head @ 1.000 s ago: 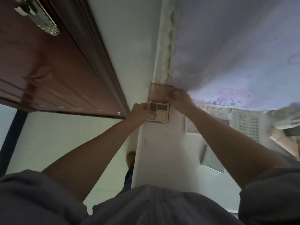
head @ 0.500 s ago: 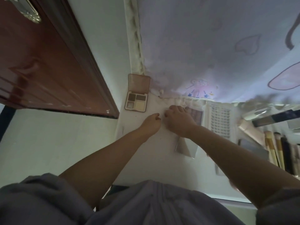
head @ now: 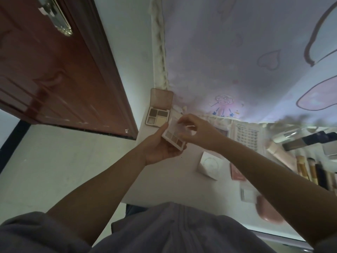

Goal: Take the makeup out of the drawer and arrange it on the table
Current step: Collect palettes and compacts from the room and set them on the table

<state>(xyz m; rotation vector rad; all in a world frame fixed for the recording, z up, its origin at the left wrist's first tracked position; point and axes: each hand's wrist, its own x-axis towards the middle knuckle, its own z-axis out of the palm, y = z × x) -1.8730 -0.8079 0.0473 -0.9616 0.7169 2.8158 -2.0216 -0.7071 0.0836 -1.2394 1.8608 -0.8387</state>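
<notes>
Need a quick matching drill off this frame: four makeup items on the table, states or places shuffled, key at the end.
Things:
1. open four-pan palette
2. small palette
3. white square box
4. makeup brushes

States or places:
A. lying in a row at the table's right
B. held in both hands above the table
C. propped open by the wall, at the table's far corner
D. lying near the right forearm

Pairs: 1-C, 2-B, 3-D, 4-A
</notes>
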